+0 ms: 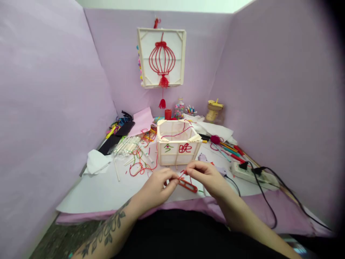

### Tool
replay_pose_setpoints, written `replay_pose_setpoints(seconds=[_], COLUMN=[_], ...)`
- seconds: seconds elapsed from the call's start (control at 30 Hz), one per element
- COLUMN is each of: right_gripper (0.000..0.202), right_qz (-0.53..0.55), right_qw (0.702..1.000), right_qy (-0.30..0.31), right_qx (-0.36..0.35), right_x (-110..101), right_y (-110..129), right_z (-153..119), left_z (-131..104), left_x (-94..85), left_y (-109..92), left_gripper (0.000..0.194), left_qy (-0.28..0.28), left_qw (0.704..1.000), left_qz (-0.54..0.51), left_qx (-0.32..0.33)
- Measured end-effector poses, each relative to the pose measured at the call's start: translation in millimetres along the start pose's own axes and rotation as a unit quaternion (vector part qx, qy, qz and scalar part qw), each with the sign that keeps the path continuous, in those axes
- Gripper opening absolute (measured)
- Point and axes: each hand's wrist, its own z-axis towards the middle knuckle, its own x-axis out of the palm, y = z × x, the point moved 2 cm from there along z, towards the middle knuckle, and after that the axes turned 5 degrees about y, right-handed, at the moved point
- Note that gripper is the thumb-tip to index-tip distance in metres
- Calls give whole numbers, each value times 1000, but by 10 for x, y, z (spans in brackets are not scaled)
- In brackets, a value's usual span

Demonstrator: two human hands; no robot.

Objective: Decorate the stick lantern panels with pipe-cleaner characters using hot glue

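Observation:
My left hand (163,183) and my right hand (203,175) meet near the table's front edge, fingertips pinched on a short red yarn (182,175) stretched between them. Just below lies a red-handled tool (188,185), close to my left fingertips; whether they touch it I cannot tell. Behind my hands stands a square white frame box (168,159) with wooden sticks along its edges. Its front panel bears a green character (169,148) and a red character (185,148). A loose red strand (175,135) crosses its open top.
A lantern (162,57) hangs at the back wall. Left are tangled red yarn (136,169), bagged sticks (128,145) and crumpled paper (97,161). Right are a yarn ball (215,139), pens (229,148) and a power strip (252,176) with black cables.

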Motion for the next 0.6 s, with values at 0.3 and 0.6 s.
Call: replay_pose_setpoints(seconds=[0.3,0.6], right_gripper=[21,22], right_qz=[-150,-75], right_qw=[986,988], right_qy=[-52,-118], right_qx=[-51,-65], right_x=[-144,-171], right_y=[-212,-335], right_z=[-164,152], left_z=[-4,316], left_x=[-164,-238], left_y=[586,676], left_gripper=[24,18], left_qy=[-264,-112], left_qw=[950,944], left_qz=[101,242], left_qx=[-136,-197])
